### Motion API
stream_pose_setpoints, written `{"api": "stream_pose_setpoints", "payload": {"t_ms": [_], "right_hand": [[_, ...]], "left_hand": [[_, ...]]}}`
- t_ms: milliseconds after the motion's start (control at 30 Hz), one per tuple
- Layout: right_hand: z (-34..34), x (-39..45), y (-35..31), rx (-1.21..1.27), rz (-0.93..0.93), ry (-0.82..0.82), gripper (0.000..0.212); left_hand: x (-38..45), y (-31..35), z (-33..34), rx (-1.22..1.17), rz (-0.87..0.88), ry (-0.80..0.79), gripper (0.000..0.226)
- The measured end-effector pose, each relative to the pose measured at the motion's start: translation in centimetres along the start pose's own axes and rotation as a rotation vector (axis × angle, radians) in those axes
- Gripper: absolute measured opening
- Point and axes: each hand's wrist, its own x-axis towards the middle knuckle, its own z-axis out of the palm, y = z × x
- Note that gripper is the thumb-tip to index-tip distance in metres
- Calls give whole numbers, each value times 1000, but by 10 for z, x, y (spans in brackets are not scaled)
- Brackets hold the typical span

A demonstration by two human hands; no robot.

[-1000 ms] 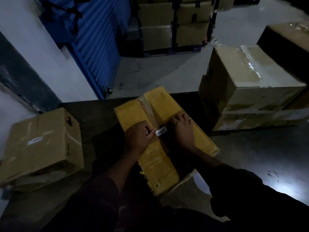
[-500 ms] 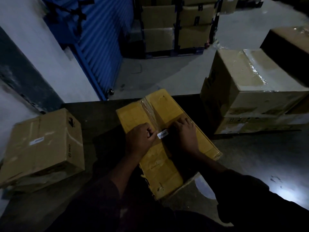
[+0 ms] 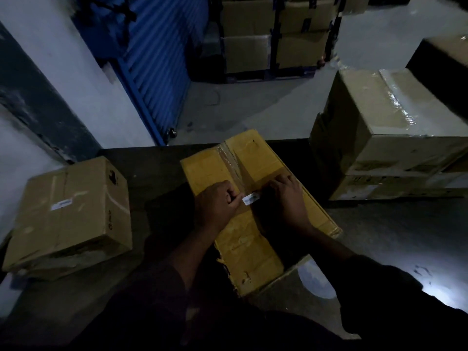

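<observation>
A long yellow cardboard box (image 3: 255, 158) lies on a dark table (image 3: 157, 173) in front of me, taped along its middle seam. A small white label (image 3: 251, 199) sits on the seam between my hands. My left hand (image 3: 217, 206) has its fingers curled, and its thumb and forefinger pinch the label's left end. My right hand (image 3: 287, 196) lies on the box top at the label's right end; its fingertips are in shadow.
A brown carton (image 3: 71, 214) with a white sticker stands at the table's left. Large taped cartons (image 3: 385, 138) are stacked at the right. Beyond the table are a grey floor, a blue shutter (image 3: 157, 62) and strapped boxes (image 3: 273, 36) on a pallet.
Both hands stay at the label on the box seam. The view has shifted slightly; nothing else has visibly moved.
</observation>
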Motion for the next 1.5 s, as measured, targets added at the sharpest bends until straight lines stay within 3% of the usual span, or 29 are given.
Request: {"api": "stream_pose_setpoints", "payload": {"t_ms": [100,300,533,667,800,933,1000,1100,1267,1400,1500], "right_hand": [[-3,1,-2,46,7,2,48],[7,-2,4,-65,40,13,24],[-1,-3,3,-2,-4,-26,40],[0,-4,4,-12,6,-19,37],[1,-4,2,-57,17,-2,21],[-3,-4,3,-98,0,-91,33],[-5,-5,2,-47,-8,-54,42],[-3,-3,4,27,49,-46,40],[1,-2,5,-117,12,-67,27],[-10,-8,-5,-76,-36,-72,62],[-8,-7,-2,-18,-28,-75,59]], "left_hand": [[0,1,-1,6,3,8,30],[0,1,-1,6,9,11,30],[-1,0,-2,12,14,21,32],[-1,1,-2,24,15,20,32],[-1,2,-4,6,10,15,32],[-1,3,-5,-12,12,27,28],[-1,3,-5,-6,12,30,28],[-2,3,-5,-10,5,23,27],[-1,3,-4,-2,3,23,28],[-2,3,-4,16,6,30,29],[-2,4,-5,14,4,21,29]]}}
